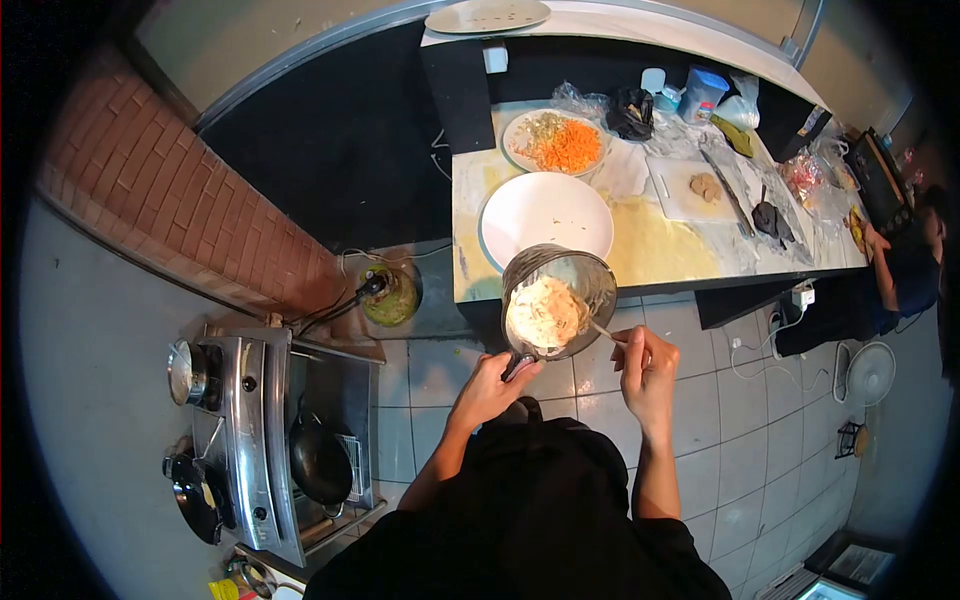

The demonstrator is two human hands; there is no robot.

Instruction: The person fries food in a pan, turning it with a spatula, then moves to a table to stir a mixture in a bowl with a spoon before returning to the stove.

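Clasping a pot (pixel 600 277) by its handle (pixel 517 359) in the left hand (pixel 490 392) near a white plate (pixel 547 212), pinching a utensil (pixel 605 331) in the right hand (pixel 650 366); best to scrape beneath the pale mixture (pixel 540 312) inside.

You wear a plain, solid black fabric top (pixel 530 500) that fills the near middle of the view, its cloth so dark that most folds and seams are lost in shadow. Your short black left sleeve (pixel 372 535) lies on the left and your short black right sleeve (pixel 672 548) on the right, both matching the body of the top and ending around the elbows. Past the cuffs, your slender left forearm (pixel 435 465) and right forearm (pixel 656 475) are bare, and so are your left hand (pixel 488 392) and right hand (pixel 650 365). The top's far edge looks rounded and slightly rumpled, uniformly black.
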